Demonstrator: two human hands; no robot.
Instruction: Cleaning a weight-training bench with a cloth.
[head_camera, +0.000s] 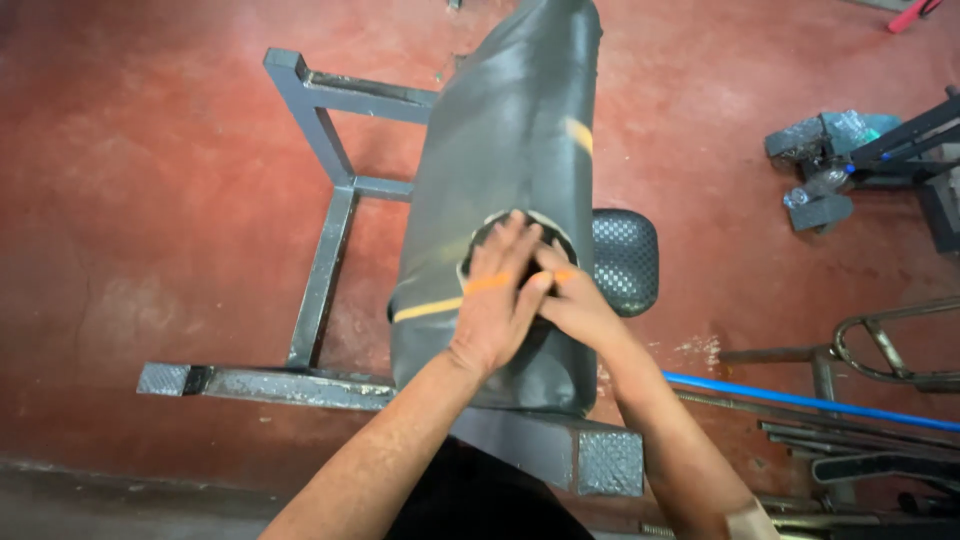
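A wide black rubber tube (510, 130) hangs lengthwise over a grey metal stand (320, 250). A round dark patch with a pale rim (480, 232) lies on the tube, crossed by an orange chalk line (425, 310). My left hand (500, 290) lies flat on the patch with its fingers spread. My right hand (578, 305) comes in from the right, and its fingers rest on the patch's right edge, partly under my left fingers. Neither hand holds a tool.
A black textured pad (628, 260) juts out to the right of the tube. A blue pipe (800, 398) and several metal rods (850, 440) lie at the lower right. Dark machine parts (825, 150) sit at the upper right on the red floor (150, 200).
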